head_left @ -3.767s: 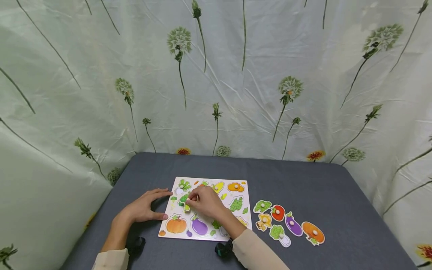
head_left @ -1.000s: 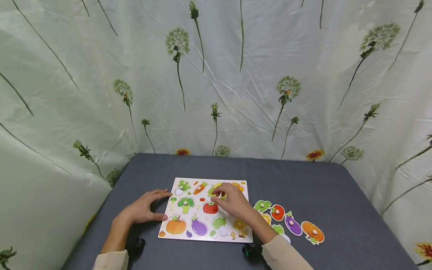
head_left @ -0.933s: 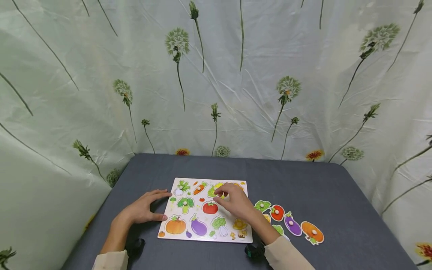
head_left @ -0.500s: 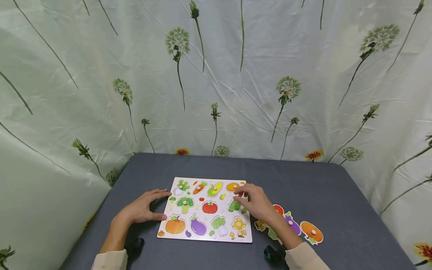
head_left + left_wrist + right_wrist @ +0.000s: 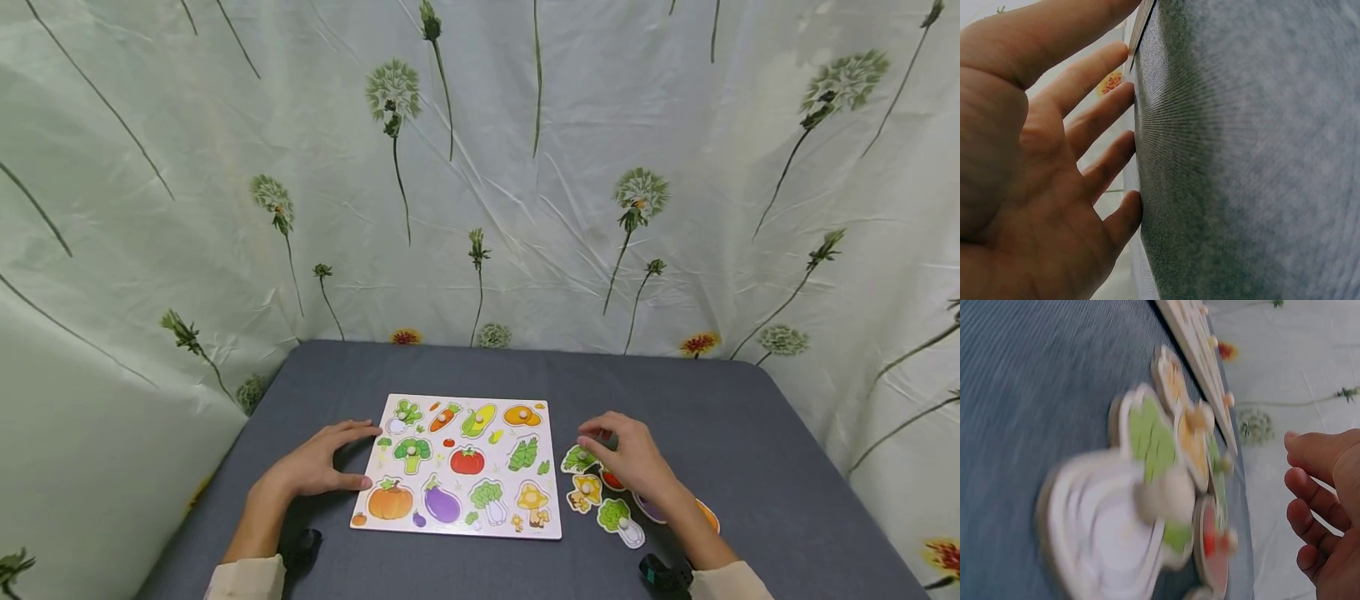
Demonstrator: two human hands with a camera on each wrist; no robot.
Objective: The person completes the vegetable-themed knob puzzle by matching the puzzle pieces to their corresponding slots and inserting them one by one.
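A white vegetable puzzle board (image 5: pixel 495 461) lies on the dark table. My left hand (image 5: pixel 322 461) touches its left edge, thumb and fingers spread; the left wrist view shows the palm (image 5: pixel 1041 206) holding nothing. Knobbed pieces sit in the board's top row, and the broccoli piece (image 5: pixel 412 454) is in the middle row. Over the loose leafy green piece (image 5: pixel 576 460) hovers my right hand (image 5: pixel 630 454), fingers loosely bent. In the right wrist view those fingers (image 5: pixel 1313 487) are empty and apart from the pieces. The tomato piece (image 5: pixel 611 479) is partly hidden beneath the hand.
Right of the board lie a mushroom piece (image 5: pixel 587 490), a bok choy piece (image 5: pixel 619 520), and partly covered eggplant (image 5: pixel 649 510) and pumpkin (image 5: pixel 708 517) pieces. A dark wrist device (image 5: pixel 663 575) is at the right wrist. A floral curtain (image 5: pixel 480 167) hangs behind the table.
My right hand has left the broccoli piece, now seated in the board, and moved rightward across the board to the loose pieces. My left hand stays at the board's edge.
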